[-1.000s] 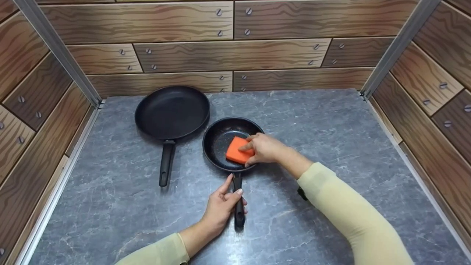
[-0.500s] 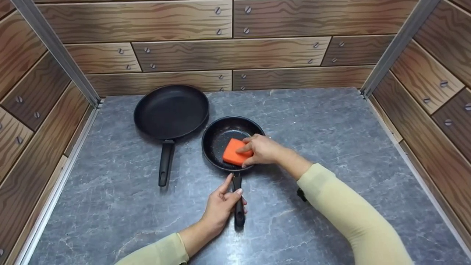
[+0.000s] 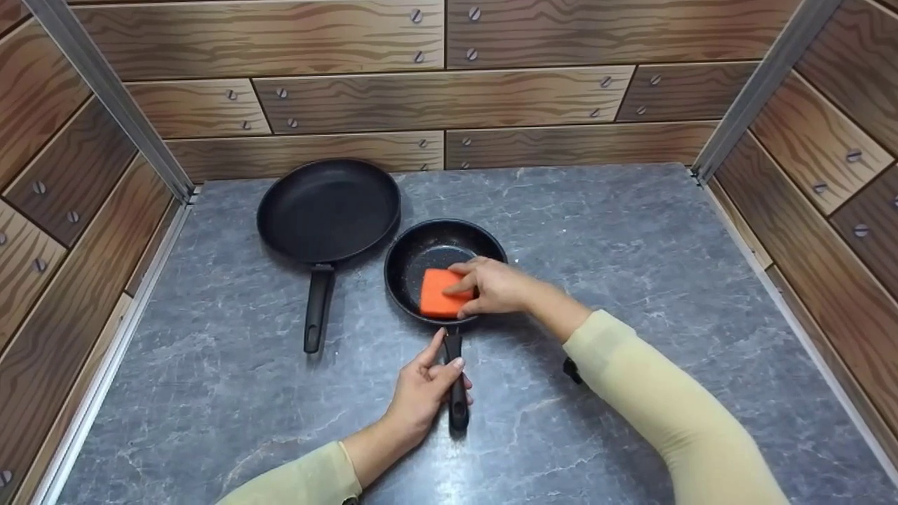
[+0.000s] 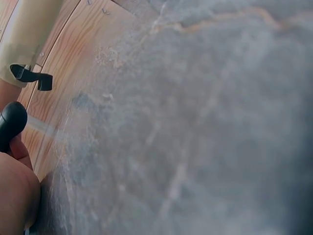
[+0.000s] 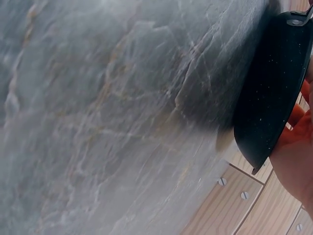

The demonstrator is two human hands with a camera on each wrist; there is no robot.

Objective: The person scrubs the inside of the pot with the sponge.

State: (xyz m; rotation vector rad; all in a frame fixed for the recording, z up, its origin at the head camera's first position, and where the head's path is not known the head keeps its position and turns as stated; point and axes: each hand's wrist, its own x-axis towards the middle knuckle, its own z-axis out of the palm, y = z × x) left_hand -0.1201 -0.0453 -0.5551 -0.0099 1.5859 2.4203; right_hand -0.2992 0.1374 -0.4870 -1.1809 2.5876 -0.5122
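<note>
A small black speckled frying pan [image 3: 414, 252] stands at the middle of the table in the head view. My left hand [image 3: 417, 396] grips its handle [image 3: 457, 414], thumb on top and forefinger stretched toward the pan. In the left wrist view the handle's end [image 4: 13, 120] sticks out past the left hand [image 4: 17, 191]. My right hand [image 3: 498, 284] holds an orange sponge [image 3: 436, 294] against the near part of the pan's inside, fingers spread over its right side. From the right wrist, the pan's outer wall [image 5: 274, 83] shows beside the right hand [image 5: 293, 161]; the sponge is hidden there.
A larger black frying pan [image 3: 330, 210] lies at the back left, its handle [image 3: 319, 308] pointing toward me. The grey marbled tabletop [image 3: 596, 231] is bounded by wood-patterned walls [image 3: 351, 102] at the back and both sides.
The right hand has slid the orange sponge a little left and nearer along the pan's inside, turning it slightly. My left hand keeps its grip on the handle.
</note>
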